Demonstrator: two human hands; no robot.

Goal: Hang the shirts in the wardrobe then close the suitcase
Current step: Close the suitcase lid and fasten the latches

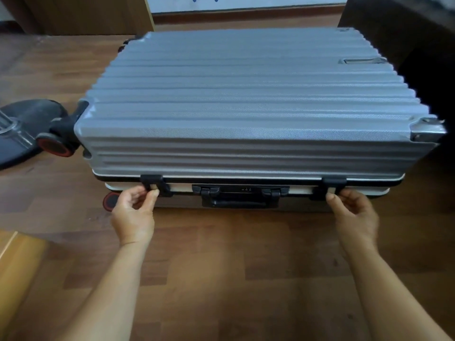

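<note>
Two bare forearms are being stretched forward over the wooden floor (221, 279), nearest the camera. Beyond them the grey ribbed suitcase (246, 102) is lying flat on that floor, lid down, its front edge being faced toward the person. A dark cabinet (406, 33) is being seen at upper right, just beside the case; a black and clear object (22, 129) is lying at far left, next to a red-rimmed wheel (55, 146). The carry handle (240, 201) is being shown at the middle of the front edge. The left latch (155, 184) is being pinched between thumb and curled fingers of the left hand (134, 212). The right latch (331, 185) is being touched by the thumb of the right hand (354, 214), fingers curled; whether it is gripped cannot be told.
</note>
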